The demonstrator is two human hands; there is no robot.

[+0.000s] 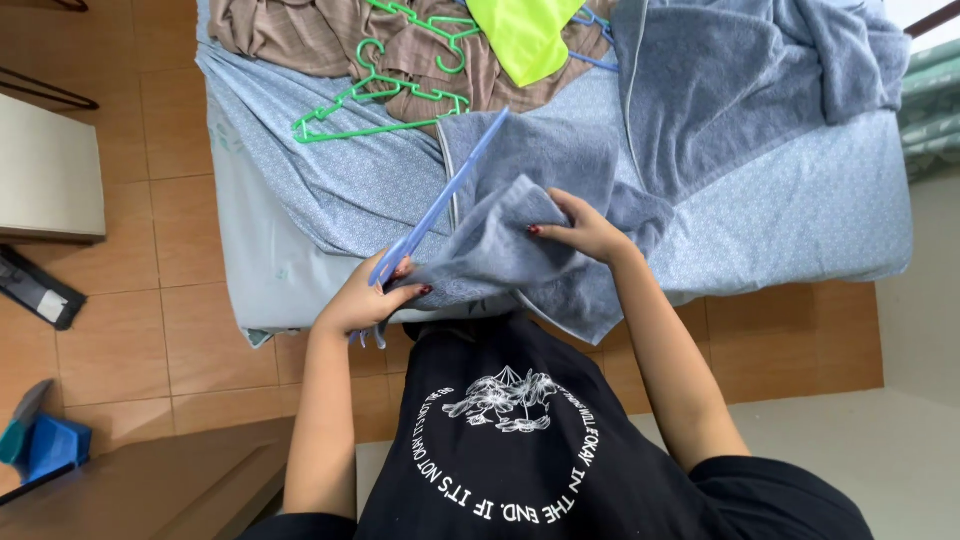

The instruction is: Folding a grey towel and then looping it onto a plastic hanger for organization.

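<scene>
Left hand holds blue hanger slanting up-right.

left hand: closed on a blue hanger and the towel's edge
right hand: laid on the grey-blue towel
beyond the hands: green hangers, brown garments

Green plastic hangers lie on brown clothing at upper centre, beside a neon-yellow garment; a blue dustpan sits lower left.
</scene>
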